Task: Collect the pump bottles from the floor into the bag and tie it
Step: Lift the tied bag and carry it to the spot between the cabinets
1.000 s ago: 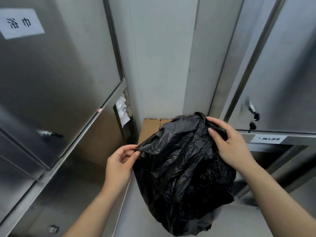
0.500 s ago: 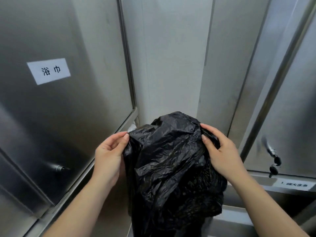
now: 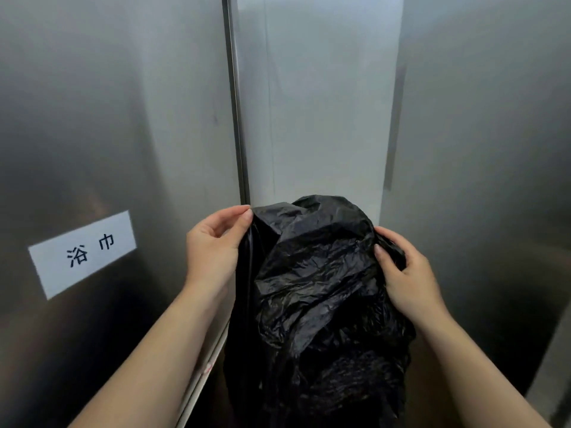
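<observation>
Rising higher, the black bag is hanging, left hand pinching its corner, right hand clutching its top.

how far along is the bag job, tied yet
Looks done: the black bag bulges as if filled, though its contents are hidden and no floor shows. In hand: the left hand pinches one top edge, the right hand grips the other side. Left: no knot is visible, so tying remains.
</observation>
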A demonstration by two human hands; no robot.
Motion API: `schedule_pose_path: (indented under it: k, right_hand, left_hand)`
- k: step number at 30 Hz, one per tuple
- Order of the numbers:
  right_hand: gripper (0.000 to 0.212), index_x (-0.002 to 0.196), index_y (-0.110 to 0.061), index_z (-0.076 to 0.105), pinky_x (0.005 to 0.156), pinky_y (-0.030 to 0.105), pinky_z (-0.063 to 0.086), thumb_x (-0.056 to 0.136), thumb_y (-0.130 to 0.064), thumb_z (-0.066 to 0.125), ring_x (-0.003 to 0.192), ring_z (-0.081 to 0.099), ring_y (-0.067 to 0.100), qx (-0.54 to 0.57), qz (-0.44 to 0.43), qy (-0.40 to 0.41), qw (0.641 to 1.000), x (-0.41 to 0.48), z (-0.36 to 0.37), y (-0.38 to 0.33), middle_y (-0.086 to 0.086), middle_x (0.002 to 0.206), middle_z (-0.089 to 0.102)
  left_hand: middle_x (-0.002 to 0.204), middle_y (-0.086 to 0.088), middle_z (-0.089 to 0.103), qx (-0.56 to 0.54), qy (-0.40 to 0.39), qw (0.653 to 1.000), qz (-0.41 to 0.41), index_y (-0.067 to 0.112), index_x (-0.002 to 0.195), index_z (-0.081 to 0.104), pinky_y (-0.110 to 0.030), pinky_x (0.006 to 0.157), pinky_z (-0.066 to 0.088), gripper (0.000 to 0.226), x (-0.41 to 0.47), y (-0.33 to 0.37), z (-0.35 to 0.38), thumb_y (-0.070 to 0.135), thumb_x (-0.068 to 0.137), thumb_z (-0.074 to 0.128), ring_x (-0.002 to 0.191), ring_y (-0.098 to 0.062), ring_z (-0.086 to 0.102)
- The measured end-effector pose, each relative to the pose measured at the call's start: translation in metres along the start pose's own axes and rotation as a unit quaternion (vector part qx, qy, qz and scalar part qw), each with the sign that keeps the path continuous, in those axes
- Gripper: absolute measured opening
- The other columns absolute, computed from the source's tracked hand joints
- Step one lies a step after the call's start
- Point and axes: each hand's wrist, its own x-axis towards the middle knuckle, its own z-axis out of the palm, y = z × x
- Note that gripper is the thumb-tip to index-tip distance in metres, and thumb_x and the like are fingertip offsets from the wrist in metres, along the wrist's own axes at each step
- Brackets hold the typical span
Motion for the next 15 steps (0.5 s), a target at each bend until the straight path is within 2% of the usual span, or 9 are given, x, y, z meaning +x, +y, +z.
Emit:
schedule_pose_path:
  k: [4, 7, 10, 12, 15]
  right_hand:
    - [0.029, 0.120, -0.035, 0.058, 0.095, 0.024, 0.043, 0.092, -0.028, 0.054, 0.110, 0.053, -0.001, -0.010, -0.047, 0.044, 0.998, 0.044, 0.014, -0.021, -0.018, 0.114, 0.060]
    - [0.030, 0.121, -0.034, 0.057, 0.095, 0.018, 0.040, 0.092, -0.027, 0.054, 0.112, 0.052, -0.001, -0.023, -0.067, 0.066, 0.995, 0.072, 0.018, -0.024, -0.016, 0.118, 0.060]
    - [0.031, 0.122, -0.033, 0.056, 0.097, 0.020, 0.039, 0.091, -0.027, 0.054, 0.114, 0.051, 0.000, -0.041, -0.067, 0.082, 0.994, 0.094, 0.020, -0.013, -0.013, 0.122, 0.060]
    - [0.032, 0.123, -0.032, 0.056, 0.096, 0.017, 0.037, 0.091, -0.027, 0.054, 0.114, 0.050, 0.000, -0.049, -0.062, 0.088, 0.993, 0.106, 0.023, 0.002, -0.012, 0.123, 0.059]
    - [0.032, 0.123, -0.032, 0.056, 0.089, 0.005, 0.033, 0.091, -0.028, 0.054, 0.110, 0.047, -0.008, -0.065, -0.044, 0.076, 0.994, 0.119, 0.033, 0.031, -0.013, 0.122, 0.058]
  left_hand:
    - [0.066, 0.014, 0.072, -0.002, -0.028, 0.998, 0.059, 0.026, 0.072, 0.073, -0.015, 0.070, 0.052, 0.016, 0.058, 0.007, 0.021, 0.012, 0.080, 0.072, 0.065, -0.001, 0.062]
    - [0.069, 0.013, 0.073, -0.030, -0.035, 0.997, 0.063, 0.027, 0.072, 0.074, -0.016, 0.071, 0.053, 0.016, 0.091, 0.000, 0.031, 0.013, 0.079, 0.073, 0.068, -0.003, 0.064]
    - [0.070, 0.013, 0.073, -0.020, -0.063, 0.996, 0.055, 0.030, 0.073, 0.076, -0.024, 0.076, 0.053, 0.017, 0.111, -0.021, 0.042, 0.014, 0.078, 0.074, 0.072, -0.007, 0.063]
    - [0.069, 0.014, 0.072, 0.005, -0.080, 0.995, 0.050, 0.034, 0.072, 0.076, -0.020, 0.072, 0.052, 0.021, 0.117, -0.043, 0.047, 0.014, 0.078, 0.074, 0.068, -0.004, 0.062]
    - [0.066, 0.016, 0.071, 0.050, -0.088, 0.995, 0.025, 0.036, 0.070, 0.075, -0.011, 0.061, 0.049, 0.029, 0.115, -0.089, 0.045, 0.009, 0.079, 0.072, 0.061, 0.002, 0.060]
